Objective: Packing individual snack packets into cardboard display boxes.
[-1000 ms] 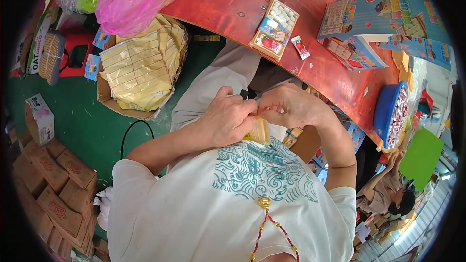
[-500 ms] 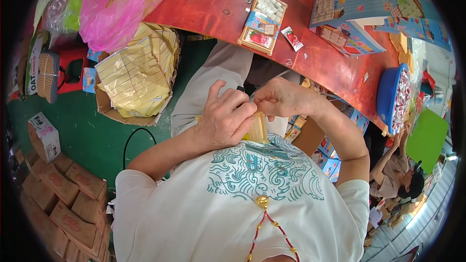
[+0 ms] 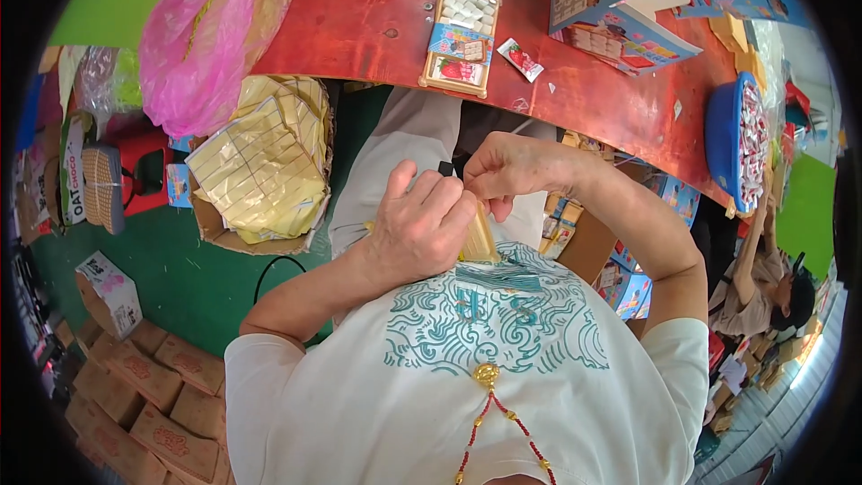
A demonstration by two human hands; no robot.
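Note:
Close to my chest, my left hand (image 3: 422,223) is curled around a pale yellow pack (image 3: 479,242) with a ribbed side. Most of that pack is hidden behind my fingers. My right hand (image 3: 507,172) has its fingers bent and pinched together at the pack's upper end, touching or nearly touching my left fingertips. What exactly the right fingertips grip is hidden. Beyond my hands, on the red table (image 3: 359,36), lies a tan tray (image 3: 461,40) of white pieces with a blue sleeve around it and a strawberry-printed packet at its near end. A small red-and-white sachet (image 3: 521,60) lies beside it.
A blue display box (image 3: 620,9) stands at the table's right. A blue basin (image 3: 729,139) of small sachets sits at its right edge. Left are a carton of yellow wrappers (image 3: 260,162), a pink bag (image 3: 193,45) and stacked brown boxes (image 3: 153,395). Another person (image 3: 763,292) is at right.
The view has shifted slightly, so the table things appear farther left and higher. My hands keep nearly the same grip on the pack, with small finger movements.

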